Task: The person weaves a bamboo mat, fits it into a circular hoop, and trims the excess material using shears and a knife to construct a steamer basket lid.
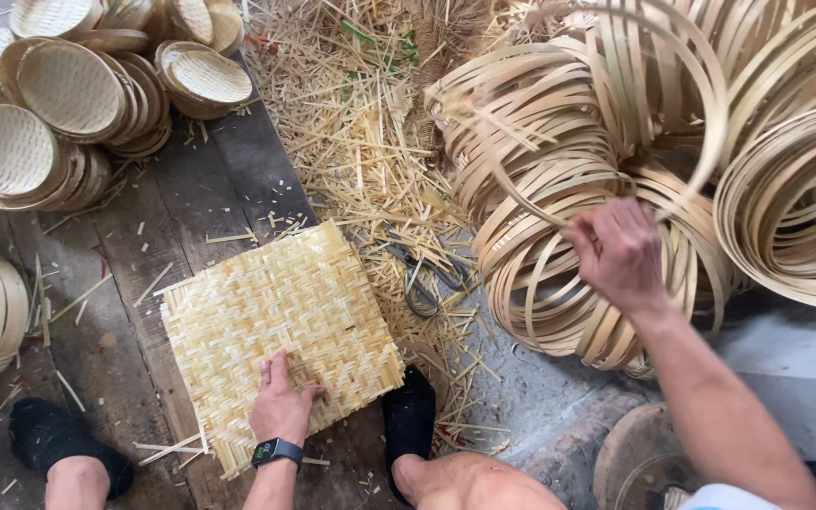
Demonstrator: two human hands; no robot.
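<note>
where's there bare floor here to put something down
Bare dark planks lie between the stacked woven baskets and the woven mat. More lie left of the mat. Right is crowded: straw scraps, scissors, bamboo hoops.

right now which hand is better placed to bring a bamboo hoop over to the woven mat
Right. The right hand already grips a bamboo hoop at the hoop pile, while the left hand lies flat on the woven mat.
</note>
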